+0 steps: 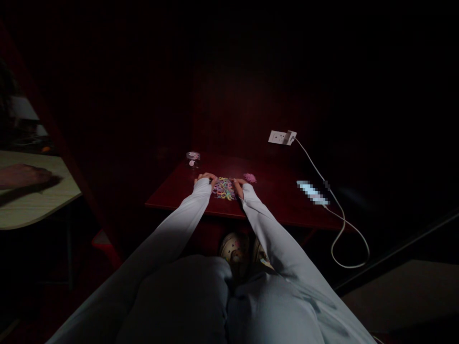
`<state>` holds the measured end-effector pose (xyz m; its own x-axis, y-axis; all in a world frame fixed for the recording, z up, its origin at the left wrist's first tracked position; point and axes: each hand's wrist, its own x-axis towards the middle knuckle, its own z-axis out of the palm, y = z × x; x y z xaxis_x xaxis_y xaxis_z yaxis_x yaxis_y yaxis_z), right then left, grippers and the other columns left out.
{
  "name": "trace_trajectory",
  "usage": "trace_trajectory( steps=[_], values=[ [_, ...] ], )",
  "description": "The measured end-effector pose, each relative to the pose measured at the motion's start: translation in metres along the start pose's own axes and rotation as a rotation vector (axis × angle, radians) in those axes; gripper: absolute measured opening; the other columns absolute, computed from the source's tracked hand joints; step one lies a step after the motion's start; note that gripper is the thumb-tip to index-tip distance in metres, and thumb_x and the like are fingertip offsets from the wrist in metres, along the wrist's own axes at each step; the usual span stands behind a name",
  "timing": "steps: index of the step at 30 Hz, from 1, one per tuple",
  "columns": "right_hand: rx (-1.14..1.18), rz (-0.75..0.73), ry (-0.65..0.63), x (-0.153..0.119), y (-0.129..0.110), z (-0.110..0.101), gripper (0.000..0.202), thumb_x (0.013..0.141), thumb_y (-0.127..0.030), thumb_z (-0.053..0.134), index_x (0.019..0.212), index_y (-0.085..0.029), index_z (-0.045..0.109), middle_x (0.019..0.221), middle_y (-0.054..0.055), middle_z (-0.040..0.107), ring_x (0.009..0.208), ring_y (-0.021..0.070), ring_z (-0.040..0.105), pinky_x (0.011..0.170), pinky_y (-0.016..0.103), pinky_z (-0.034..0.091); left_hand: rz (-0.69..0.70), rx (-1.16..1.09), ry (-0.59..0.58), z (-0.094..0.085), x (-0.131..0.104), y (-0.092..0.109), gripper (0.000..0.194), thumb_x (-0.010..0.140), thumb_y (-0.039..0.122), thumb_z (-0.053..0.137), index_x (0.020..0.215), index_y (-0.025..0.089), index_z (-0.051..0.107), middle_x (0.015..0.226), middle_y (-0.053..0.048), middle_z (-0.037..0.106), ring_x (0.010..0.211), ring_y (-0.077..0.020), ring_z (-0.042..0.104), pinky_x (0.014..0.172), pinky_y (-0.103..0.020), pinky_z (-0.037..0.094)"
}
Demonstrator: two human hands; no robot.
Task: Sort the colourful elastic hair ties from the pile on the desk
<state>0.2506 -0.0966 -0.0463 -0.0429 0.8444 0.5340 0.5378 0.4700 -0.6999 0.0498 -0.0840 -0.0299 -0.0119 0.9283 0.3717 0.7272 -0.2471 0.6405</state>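
A pile of small multicoloured elastic hair ties (224,189) lies on the dark red table (276,210). At its left edge rests my left hand (205,178), open, with the fingers bent and the thumb beside the ties. My right hand (238,185) is at the opposite edge, also open, its thumb and fingers apart around that side of the pile. Neither hand visibly lifts anything. Just beyond my right hand sits a smaller heap of pink bands (250,177). A clear round container (193,159) stands at the table's back left.
A white charger (290,138) is plugged into a wall socket (277,137). Its cable (339,205) runs down to a blurred-out phone (312,192) at the table's right and loops past the edge. At far left, another person's hand (27,176) is over a pale table (43,200).
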Motion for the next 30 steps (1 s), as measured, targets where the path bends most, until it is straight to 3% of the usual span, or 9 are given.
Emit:
trace_trajectory(
  steps=[4, 9, 16, 21, 25, 30],
  values=[
    [-0.053, -0.022, -0.059, 0.000, -0.005, 0.000, 0.034, 0.102, -0.044, 0.057, 0.108, -0.022, 0.083, 0.115, 0.011, 0.081, 0.112, 0.0270, 0.073, 0.107, 0.042, 0.054, 0.016, -0.011, 0.012, 0.002, 0.000, 0.000, 0.017, 0.101, 0.021, 0.060, 0.096, 0.022, 0.076, 0.124, -0.006, 0.077, 0.119, -0.0277, 0.063, 0.108, -0.045, 0.044],
    [-0.150, -0.123, -0.028, 0.004, -0.011, -0.002, 0.019, 0.096, -0.031, 0.068, 0.104, -0.024, 0.084, 0.117, 0.010, 0.080, 0.118, 0.0267, 0.068, 0.112, 0.043, 0.047, 0.119, -0.044, 0.020, 0.001, -0.002, 0.006, 0.020, 0.104, 0.023, 0.057, 0.099, 0.024, 0.076, 0.127, -0.004, 0.077, 0.117, -0.0241, 0.062, 0.106, -0.039, 0.042],
    [-0.229, -0.160, -0.014, 0.001, -0.016, -0.004, 0.017, 0.093, -0.032, 0.076, 0.106, -0.027, 0.084, 0.110, 0.008, 0.078, 0.111, 0.0278, 0.061, 0.104, 0.043, 0.045, 0.250, 0.012, -0.042, -0.003, -0.004, 0.013, 0.016, 0.104, 0.023, 0.059, 0.096, 0.024, 0.074, 0.128, -0.003, 0.076, 0.120, -0.0244, 0.061, 0.103, -0.037, 0.040],
    [-0.247, -0.149, -0.023, 0.002, -0.015, -0.006, 0.013, 0.093, -0.037, 0.078, 0.099, -0.029, 0.086, 0.105, 0.008, 0.076, 0.109, 0.0284, 0.058, 0.101, 0.044, 0.044, 0.265, 0.029, -0.074, -0.001, -0.002, 0.014, 0.020, 0.105, 0.023, 0.057, 0.093, 0.023, 0.074, 0.128, -0.002, 0.076, 0.120, -0.0241, 0.061, 0.103, -0.038, 0.039],
    [-0.231, -0.146, -0.022, 0.004, -0.011, -0.006, 0.022, 0.094, -0.048, 0.076, 0.093, -0.029, 0.086, 0.103, 0.009, 0.076, 0.109, 0.0294, 0.058, 0.103, 0.046, 0.043, 0.280, 0.009, -0.094, 0.001, -0.001, 0.014, 0.021, 0.105, 0.024, 0.058, 0.092, 0.023, 0.074, 0.128, -0.002, 0.076, 0.120, -0.0242, 0.061, 0.105, -0.039, 0.039],
    [-0.257, -0.139, 0.009, 0.006, -0.007, -0.006, 0.027, 0.096, -0.050, 0.073, 0.090, -0.028, 0.086, 0.100, 0.009, 0.077, 0.108, 0.0299, 0.058, 0.102, 0.048, 0.043, 0.286, -0.005, -0.088, 0.003, 0.000, 0.011, 0.019, 0.103, 0.024, 0.061, 0.091, 0.023, 0.074, 0.127, -0.001, 0.077, 0.118, -0.0248, 0.063, 0.102, -0.040, 0.039]
  ],
)
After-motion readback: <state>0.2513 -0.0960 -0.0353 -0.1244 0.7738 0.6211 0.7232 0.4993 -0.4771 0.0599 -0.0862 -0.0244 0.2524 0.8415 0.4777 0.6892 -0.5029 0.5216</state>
